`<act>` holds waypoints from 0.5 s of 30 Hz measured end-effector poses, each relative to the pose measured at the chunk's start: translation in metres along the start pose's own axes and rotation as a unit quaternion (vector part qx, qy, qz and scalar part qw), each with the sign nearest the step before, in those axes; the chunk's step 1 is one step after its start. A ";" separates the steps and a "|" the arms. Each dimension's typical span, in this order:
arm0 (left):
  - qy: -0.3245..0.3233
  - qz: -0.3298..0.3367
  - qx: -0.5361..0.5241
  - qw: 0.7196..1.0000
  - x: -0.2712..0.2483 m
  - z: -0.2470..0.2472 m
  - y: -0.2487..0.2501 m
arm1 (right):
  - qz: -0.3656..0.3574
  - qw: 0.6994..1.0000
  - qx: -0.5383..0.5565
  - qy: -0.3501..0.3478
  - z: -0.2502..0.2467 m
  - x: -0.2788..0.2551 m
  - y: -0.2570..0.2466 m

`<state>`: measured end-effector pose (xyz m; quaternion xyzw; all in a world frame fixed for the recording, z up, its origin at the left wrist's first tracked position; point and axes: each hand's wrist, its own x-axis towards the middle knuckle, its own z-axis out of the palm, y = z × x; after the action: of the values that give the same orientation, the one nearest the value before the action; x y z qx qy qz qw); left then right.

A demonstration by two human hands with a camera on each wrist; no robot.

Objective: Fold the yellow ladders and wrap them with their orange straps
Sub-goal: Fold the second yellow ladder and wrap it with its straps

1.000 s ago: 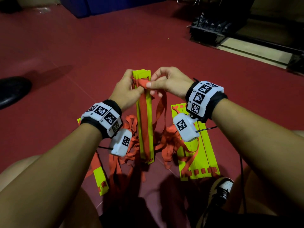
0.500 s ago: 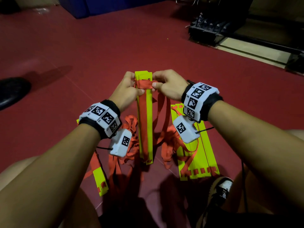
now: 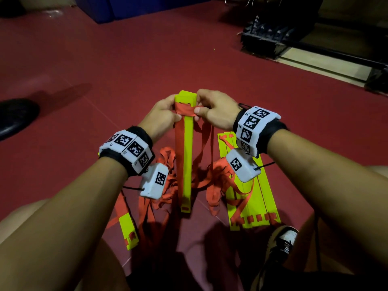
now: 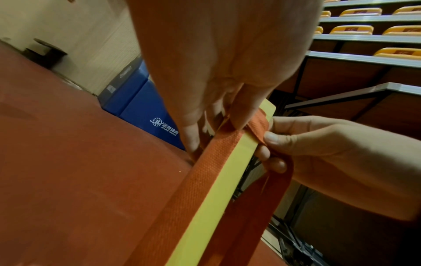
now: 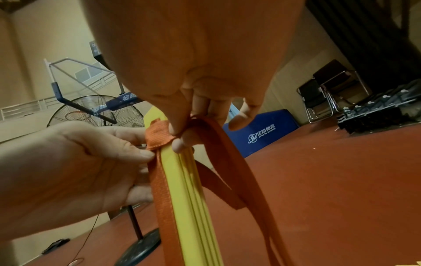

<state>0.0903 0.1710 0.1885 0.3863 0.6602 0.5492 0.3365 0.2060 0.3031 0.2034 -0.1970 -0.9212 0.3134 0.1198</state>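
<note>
Right now my left hand (image 3: 161, 118) grips the stacked yellow ladder rungs (image 3: 186, 156) near their top end, thumb pinning the orange strap (image 3: 184, 111); across it, my right hand (image 3: 214, 112) pinches the same strap against the stack, held above the red floor (image 3: 126, 59).

Folded yellow ladder bundle (image 3: 186, 156), rungs stacked flat, held near upright, orange strap (image 3: 184, 111) crossing its upper end and running down its face, loose strap loops (image 3: 165, 162) heaped around bundle base, second flat yellow stack (image 3: 252, 198) right of bundle, single rung (image 3: 129, 232) left of bundle.
</note>
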 end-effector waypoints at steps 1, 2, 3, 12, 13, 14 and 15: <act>-0.003 -0.001 0.001 1.000 0.001 0.000 0.001 | -0.001 1.000 0.006 0.001 0.000 0.000 0.002; -0.006 -0.002 0.003 1.000 0.001 0.001 0.001 | -0.001 1.000 0.011 0.001 0.000 0.001 0.004; -0.006 -0.004 0.004 1.000 0.002 0.001 0.000 | 0.001 1.000 0.010 0.002 0.000 0.002 0.006; 0.026 0.001 0.048 0.999 0.001 -0.002 -0.007 | 0.028 1.000 -0.005 -0.003 0.002 0.004 0.005; 0.025 0.003 0.049 0.998 0.001 -0.003 -0.008 | 0.024 1.000 -0.012 0.000 0.001 0.003 0.006; 0.019 0.008 0.048 0.999 0.001 -0.003 -0.008 | 0.016 1.000 -0.023 0.005 -0.001 0.003 0.007; 0.013 0.014 0.047 0.999 0.001 -0.004 -0.008 | 0.004 0.999 -0.035 0.009 -0.002 0.002 0.008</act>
<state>0.0854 0.1689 0.1814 0.4035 0.6841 0.5274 0.3016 0.2069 0.3104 0.2000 -0.2074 -0.9296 0.2798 0.1202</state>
